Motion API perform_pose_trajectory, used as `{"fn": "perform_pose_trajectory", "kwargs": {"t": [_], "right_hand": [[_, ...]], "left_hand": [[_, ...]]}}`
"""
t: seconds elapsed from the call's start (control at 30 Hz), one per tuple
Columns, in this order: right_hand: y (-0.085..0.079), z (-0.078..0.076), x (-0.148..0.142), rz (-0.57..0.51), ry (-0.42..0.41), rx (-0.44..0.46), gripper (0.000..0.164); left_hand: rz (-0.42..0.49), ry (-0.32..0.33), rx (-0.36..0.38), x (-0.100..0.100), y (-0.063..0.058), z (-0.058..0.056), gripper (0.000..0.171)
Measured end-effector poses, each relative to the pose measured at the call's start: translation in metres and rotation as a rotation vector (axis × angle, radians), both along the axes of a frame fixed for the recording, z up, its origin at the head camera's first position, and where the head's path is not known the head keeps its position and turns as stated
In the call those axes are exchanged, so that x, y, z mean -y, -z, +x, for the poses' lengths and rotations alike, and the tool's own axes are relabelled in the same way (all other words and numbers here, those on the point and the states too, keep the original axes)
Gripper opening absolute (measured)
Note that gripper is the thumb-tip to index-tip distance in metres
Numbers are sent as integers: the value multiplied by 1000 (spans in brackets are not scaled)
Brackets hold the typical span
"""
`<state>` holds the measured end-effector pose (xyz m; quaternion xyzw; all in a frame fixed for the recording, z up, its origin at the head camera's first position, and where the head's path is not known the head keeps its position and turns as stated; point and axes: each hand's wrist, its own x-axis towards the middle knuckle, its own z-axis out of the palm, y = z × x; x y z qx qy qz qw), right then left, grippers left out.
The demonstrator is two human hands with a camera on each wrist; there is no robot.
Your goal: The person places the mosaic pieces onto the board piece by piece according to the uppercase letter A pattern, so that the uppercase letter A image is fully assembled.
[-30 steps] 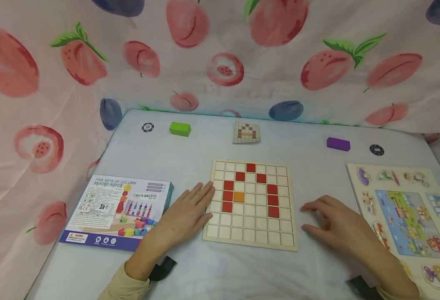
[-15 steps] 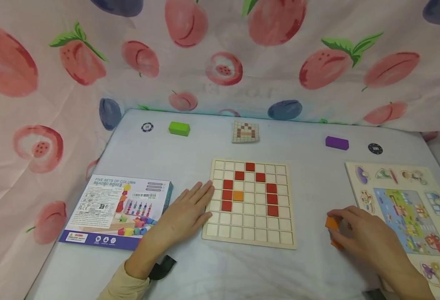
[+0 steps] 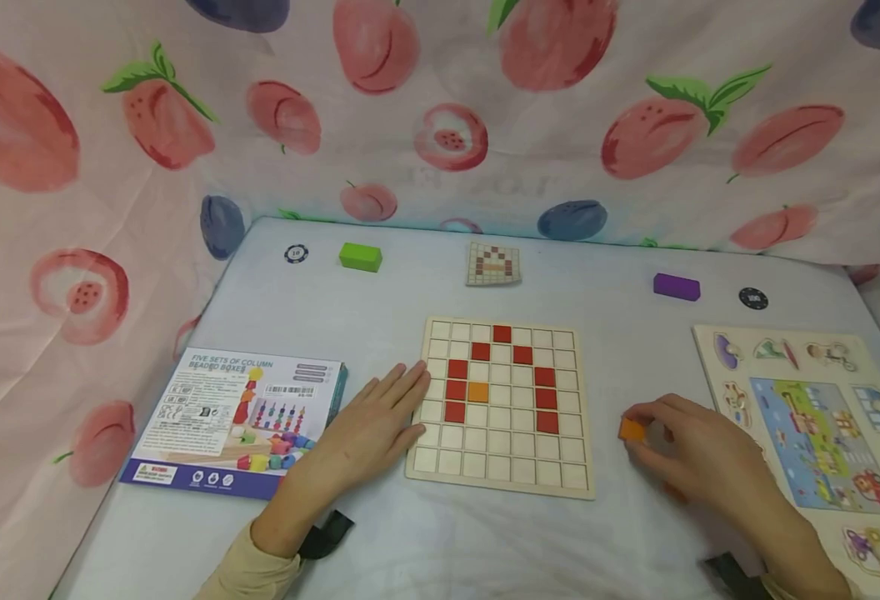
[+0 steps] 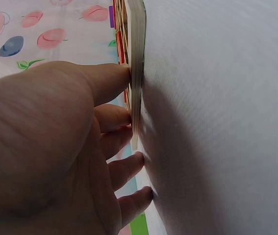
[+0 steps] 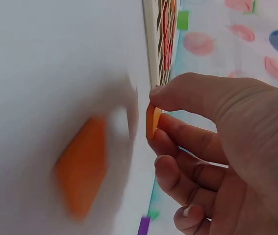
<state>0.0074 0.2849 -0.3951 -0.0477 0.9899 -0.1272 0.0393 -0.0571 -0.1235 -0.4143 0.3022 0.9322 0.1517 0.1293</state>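
In the head view a wooden grid board (image 3: 500, 467) lies at the middle of the table, with several red squares (image 3: 546, 399) and one orange square (image 3: 478, 392) in its cells. My left hand (image 3: 368, 425) rests at the board's left edge, its fingertips touching the rim. To the right of the board, my right hand (image 3: 698, 450) pinches an orange square tile (image 3: 632, 430) between thumb and fingers, a little above the table. Below that hand, the right wrist view has a second orange tile (image 5: 84, 169) lying on the table, blurred.
A small pattern card (image 3: 493, 265) lies behind the board, between a green block (image 3: 361, 257) and a purple block (image 3: 677, 287). Round chips (image 3: 296, 253) sit near both back corners. A beaded toy box (image 3: 230, 425) is at left, a picture puzzle (image 3: 822, 442) at right.
My right hand first reaches down to the right of the board, then takes up an orange tile and carries it left toward the board. My left hand stays put.
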Motion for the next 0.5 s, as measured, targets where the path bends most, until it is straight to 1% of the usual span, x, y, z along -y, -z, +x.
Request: {"fn": "perform_pose_trajectory", "kwargs": {"t": [0.13, 0.27, 0.5], "right_hand": [[-1, -17, 22, -39, -58, -39, 29], [1, -35, 48, -73, -145, -76, 30], [5, -58, 94, -71, -266, -59, 31]], "left_hand": [[-4, -6, 2, 0, -1, 0, 69], [7, -11, 15, 0, -1, 0, 69], [13, -17, 14, 0, 0, 0, 69]]}}
